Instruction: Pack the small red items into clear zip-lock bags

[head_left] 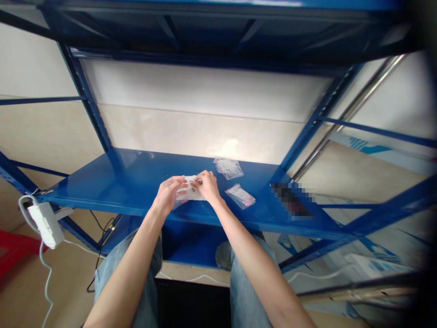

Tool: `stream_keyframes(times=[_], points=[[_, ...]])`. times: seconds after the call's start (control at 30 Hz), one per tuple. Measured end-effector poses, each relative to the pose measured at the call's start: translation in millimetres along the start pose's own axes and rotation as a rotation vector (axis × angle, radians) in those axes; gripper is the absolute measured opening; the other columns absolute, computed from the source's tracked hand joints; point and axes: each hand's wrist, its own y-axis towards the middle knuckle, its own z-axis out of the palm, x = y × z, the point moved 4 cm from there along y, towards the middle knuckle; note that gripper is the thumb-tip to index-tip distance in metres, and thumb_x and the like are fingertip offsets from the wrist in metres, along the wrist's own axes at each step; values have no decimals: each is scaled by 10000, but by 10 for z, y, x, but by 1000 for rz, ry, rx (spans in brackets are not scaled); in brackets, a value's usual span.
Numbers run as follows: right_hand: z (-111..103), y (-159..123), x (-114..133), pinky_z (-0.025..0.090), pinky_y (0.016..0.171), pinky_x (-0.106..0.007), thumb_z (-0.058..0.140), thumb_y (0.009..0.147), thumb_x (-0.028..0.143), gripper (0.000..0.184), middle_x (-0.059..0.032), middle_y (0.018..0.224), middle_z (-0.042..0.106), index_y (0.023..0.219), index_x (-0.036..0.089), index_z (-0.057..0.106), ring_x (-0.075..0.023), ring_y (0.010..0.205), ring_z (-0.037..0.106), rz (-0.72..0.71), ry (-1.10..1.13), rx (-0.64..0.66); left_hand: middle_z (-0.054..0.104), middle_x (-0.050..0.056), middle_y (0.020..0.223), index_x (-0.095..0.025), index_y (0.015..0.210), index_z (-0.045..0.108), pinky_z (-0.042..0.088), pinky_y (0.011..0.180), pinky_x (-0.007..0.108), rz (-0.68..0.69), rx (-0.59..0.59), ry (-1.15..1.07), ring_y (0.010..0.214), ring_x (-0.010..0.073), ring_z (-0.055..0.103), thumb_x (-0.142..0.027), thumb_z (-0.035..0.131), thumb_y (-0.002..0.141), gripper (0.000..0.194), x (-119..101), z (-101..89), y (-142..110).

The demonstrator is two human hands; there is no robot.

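Centrally, I pinch a white plastic packet (191, 191) between my left hand (169, 196) and right hand (207, 187), both closed narrowly on it, over the blue metal shelf (102, 189), near a clear bag (228, 168) and a pink-edged bag (240, 196).

Your left hand (170, 193) and right hand (207, 187) nearly meet, fingers (180, 183) curled and pinching, forearms (128, 269) angled inward and forward.

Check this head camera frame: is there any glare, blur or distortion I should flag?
In the head view, a bright glare patch sits on the wall above the glossy blue steel shelf; a pixelated mosaic block hides something on the shelf; the right edge falls dark; wide-angle distortion tilts the shelf uprights; the left hand, right hand and white packet stay fairly sharp.
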Motion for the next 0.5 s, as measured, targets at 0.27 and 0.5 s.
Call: stream_keyframes(times=[0.27,0.5], points=[[29,-38,192,411,869,-346,660,901,191,99,-67,1032,663,858,226,743,-240,1022,521,-124,-52,28,709,57,755,-143,840,665,519,619,264,15,-47,53,660,157,672,-316,859,635,331,23,-29,-1],[59,-5,149,407,846,-334,678,898,220,97,-68,1014,662,833,228,749,-235,987,520,-92,-1,47,745,110,820,-103,891,766,540,654,293,-11,56,161,713,189,687,-336,870,633,363,45,71,-40]])
